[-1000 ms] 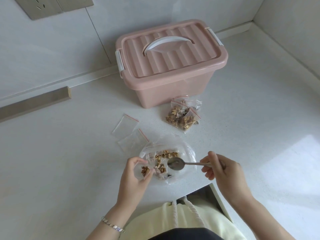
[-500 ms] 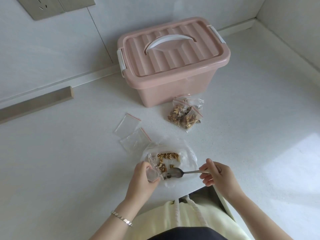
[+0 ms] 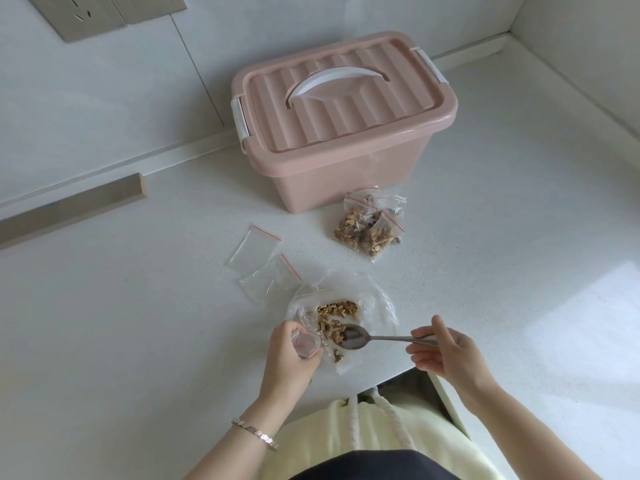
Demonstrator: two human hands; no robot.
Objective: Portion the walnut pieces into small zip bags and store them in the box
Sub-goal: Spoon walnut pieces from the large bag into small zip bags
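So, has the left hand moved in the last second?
Yes. Against the empty zip bags lying still, the left hand with its small bag has shifted right, toward the spoon.

White speckled counter (image 3: 104,341), sunlit, below a wall socket (image 3: 86,15).

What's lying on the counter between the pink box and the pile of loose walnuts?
In the head view, a cluster of small filled zip bags lies there, close to the pink box; bare counter separates them from the loose walnuts.
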